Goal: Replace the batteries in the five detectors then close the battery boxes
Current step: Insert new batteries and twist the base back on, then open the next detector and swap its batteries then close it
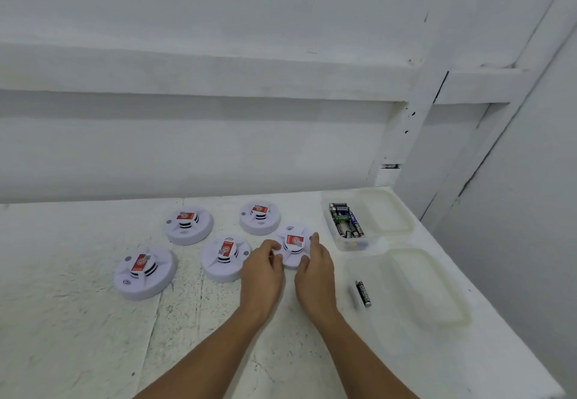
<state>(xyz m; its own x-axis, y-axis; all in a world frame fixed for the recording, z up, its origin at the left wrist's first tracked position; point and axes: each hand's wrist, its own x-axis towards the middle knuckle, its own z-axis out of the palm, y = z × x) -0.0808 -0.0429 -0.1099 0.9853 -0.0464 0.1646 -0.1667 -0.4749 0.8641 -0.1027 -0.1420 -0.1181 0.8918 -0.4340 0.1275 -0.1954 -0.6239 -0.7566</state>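
Observation:
Several round white detectors with red labels lie face up on the white table. My left hand and my right hand grip the nearest right detector by its left and right edges. The others sit at the back middle, back left, centre and front left. Two loose batteries lie side by side on the table to the right of my right hand.
A clear plastic box holding several batteries stands at the back right, with its lid beside it. A second clear box sits nearer on the right, by the table's right edge. A white wall runs behind.

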